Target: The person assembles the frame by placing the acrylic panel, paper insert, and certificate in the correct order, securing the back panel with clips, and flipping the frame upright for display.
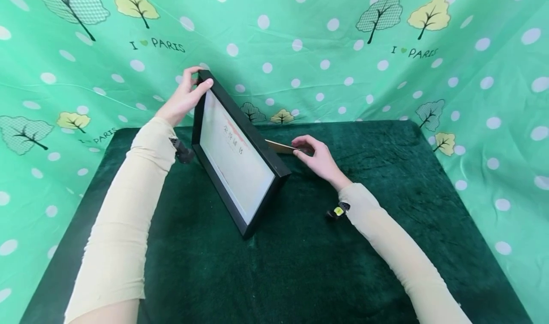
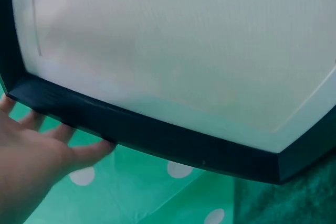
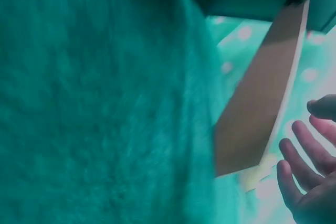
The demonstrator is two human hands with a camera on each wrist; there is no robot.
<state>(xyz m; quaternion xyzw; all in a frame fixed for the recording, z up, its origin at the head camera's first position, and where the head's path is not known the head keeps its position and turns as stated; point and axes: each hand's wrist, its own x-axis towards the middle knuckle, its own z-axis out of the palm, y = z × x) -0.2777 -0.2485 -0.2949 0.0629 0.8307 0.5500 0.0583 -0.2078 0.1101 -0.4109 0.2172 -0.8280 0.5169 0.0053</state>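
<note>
A black picture frame (image 1: 241,110) stands tilted on the dark green cloth, turned at an angle. Behind its glazing lies a pale sheet (image 1: 231,162) with a red mark and dark characters. At the frame's upper corner my left hand (image 1: 183,97) grips the edge, thumb on the front border. The left wrist view has the fingers along the frame's border (image 2: 194,140). From the frame's back sticks out a brown support leg (image 3: 262,93). My right hand (image 1: 318,158) is beside the leg's free end, its fingers spread and relaxed; the right wrist view has a gap between them.
Dark green velvety cloth (image 1: 300,267) covers the table. A mint-green curtain (image 1: 274,43) with white dots and printed trees hangs behind and at both sides. Each wrist wears a small dark camera (image 1: 339,211) on a strap over a cream sleeve (image 1: 394,238).
</note>
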